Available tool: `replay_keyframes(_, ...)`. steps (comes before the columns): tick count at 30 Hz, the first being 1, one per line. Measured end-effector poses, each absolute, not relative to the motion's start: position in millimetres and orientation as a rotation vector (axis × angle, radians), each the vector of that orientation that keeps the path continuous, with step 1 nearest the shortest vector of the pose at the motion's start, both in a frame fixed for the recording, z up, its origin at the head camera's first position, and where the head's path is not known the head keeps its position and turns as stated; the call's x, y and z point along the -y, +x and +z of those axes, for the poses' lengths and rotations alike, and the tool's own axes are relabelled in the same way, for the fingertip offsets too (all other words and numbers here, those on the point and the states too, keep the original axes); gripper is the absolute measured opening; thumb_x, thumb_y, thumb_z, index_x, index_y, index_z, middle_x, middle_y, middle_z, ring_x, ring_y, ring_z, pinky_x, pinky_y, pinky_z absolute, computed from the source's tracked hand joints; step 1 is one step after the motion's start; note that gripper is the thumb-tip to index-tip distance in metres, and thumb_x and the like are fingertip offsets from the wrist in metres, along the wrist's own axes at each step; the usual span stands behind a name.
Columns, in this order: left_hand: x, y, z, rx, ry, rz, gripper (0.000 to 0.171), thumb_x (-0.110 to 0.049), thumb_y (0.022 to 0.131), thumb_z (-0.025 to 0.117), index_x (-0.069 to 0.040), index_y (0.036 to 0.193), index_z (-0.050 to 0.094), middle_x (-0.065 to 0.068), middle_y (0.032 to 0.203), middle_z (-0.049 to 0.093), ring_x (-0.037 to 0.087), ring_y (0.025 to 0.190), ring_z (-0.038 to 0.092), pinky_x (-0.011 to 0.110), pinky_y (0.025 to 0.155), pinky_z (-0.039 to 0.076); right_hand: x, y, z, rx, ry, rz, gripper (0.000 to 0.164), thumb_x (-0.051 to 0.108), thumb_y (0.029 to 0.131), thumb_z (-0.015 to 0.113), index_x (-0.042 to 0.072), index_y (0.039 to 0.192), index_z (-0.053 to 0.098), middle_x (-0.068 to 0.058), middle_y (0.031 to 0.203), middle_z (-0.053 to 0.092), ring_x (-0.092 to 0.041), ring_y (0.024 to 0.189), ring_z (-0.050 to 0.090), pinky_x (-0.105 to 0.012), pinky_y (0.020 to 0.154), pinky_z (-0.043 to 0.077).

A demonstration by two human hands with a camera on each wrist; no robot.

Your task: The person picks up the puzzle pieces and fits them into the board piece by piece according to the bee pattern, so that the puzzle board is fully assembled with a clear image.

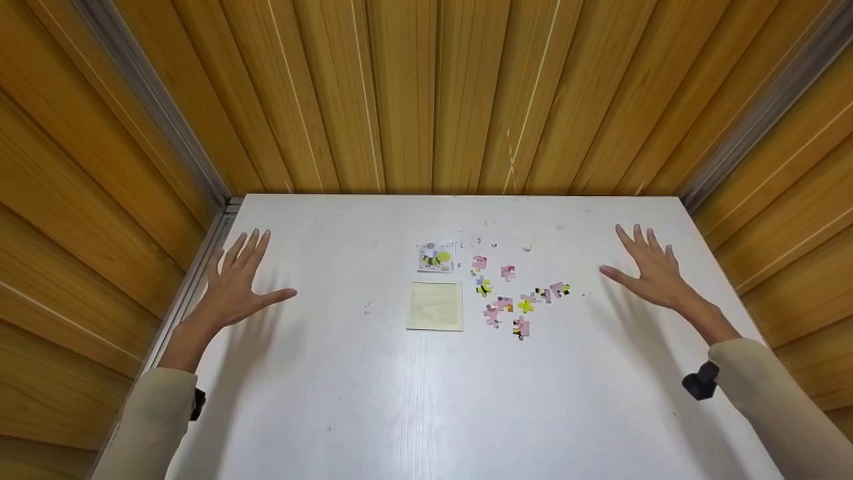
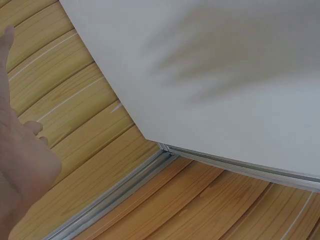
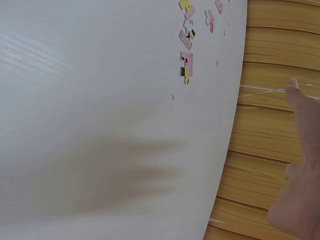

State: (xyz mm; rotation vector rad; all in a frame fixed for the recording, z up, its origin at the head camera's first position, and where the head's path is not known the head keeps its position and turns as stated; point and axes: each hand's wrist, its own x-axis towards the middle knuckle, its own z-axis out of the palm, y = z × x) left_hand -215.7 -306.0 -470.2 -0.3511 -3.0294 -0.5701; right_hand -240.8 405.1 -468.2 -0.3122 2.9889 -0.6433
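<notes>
My left hand [image 1: 236, 290] is raised over the left side of the table, fingers straight and thumb spread, holding nothing. Over the right side, my right hand [image 1: 650, 277] has the same spread fingers and is also unfilled. Several loose jigsaw pieces, pink, yellow and black, lie scattered right of the middle; the piece nearest my right hand [image 3: 186, 66] has a yellow and black end. Left of them lies a square, pale puzzle tray [image 1: 435, 307] with a bare base. Just behind the tray is a small square picture card [image 1: 436, 257] showing a bee.
A white table [image 1: 346, 387] fills the lower view, with small dark specks or scuffs on its surface. Wood-patterned panels [image 1: 400, 100] stand behind it and at both sides, with metal rails [image 2: 120, 187] along the corners. Both hands cast shadows on the tabletop.
</notes>
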Motion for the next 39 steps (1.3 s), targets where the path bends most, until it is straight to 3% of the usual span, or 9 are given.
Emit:
replay_keyframes(7, 300, -217, -473, 2.987, -0.345, -0.698, 0.116, -0.058, 0.082, 0.076, -0.012, 0.165, 0.009, 0.023, 0.168, 0.021, 0.05, 0.151, 0.019, 0.075, 0.116, 0.004, -406, -240, -473, -2.889, -0.341, -0.843, 0.094, 0.042, 0.098, 0.063, 0.013, 0.165, 0.003, -0.032, 0.167, -0.001, -0.062, 0.151, -0.003, -0.082, 0.113, -0.002)
replay_keyframes(14, 289, -219, -477, 2.974, -0.34, -0.799, 0.113, -0.053, 0.083, 0.078, -0.011, 0.165, 0.012, 0.027, 0.163, 0.031, 0.048, 0.148, 0.027, 0.072, 0.116, 0.008, -407, -239, -475, -2.844, -0.333, -0.89, 0.091, 0.037, 0.1, 0.062, 0.013, 0.165, 0.003, -0.029, 0.169, 0.008, -0.06, 0.15, 0.013, -0.079, 0.114, 0.015)
replay_keyframes(22, 275, -224, -489, 2.992, -0.352, -0.895, 0.11, -0.051, 0.085, 0.078, -0.01, 0.164, 0.015, 0.023, 0.163, 0.034, 0.045, 0.149, 0.028, 0.067, 0.116, 0.011, -400, -240, -478, -2.844, -0.372, -0.933, 0.078, 0.032, 0.103, 0.059, 0.005, 0.163, 0.018, -0.037, 0.16, 0.028, -0.063, 0.141, 0.033, -0.081, 0.106, 0.028)
replay_keyframes(30, 266, -221, -499, 3.01, -0.399, -0.967, 0.102, -0.048, 0.086, 0.078, -0.01, 0.163, 0.023, 0.02, 0.16, 0.04, 0.043, 0.148, 0.031, 0.066, 0.118, 0.012, -386, -244, -490, -2.793, -0.407, -0.978, 0.068, 0.027, 0.105, 0.056, -0.003, 0.158, 0.028, -0.037, 0.159, 0.03, -0.061, 0.139, 0.037, -0.075, 0.11, 0.032)
replay_keyframes(39, 252, -223, -504, 2.986, -0.468, -0.968, 0.097, -0.046, 0.086, 0.079, -0.012, 0.162, 0.029, 0.018, 0.159, 0.045, 0.041, 0.145, 0.035, 0.063, 0.114, 0.019, -372, -250, -496, -2.776, -0.436, -1.017, 0.06, 0.022, 0.104, 0.057, -0.005, 0.154, 0.037, -0.036, 0.151, 0.043, -0.058, 0.135, 0.045, -0.07, 0.109, 0.038)
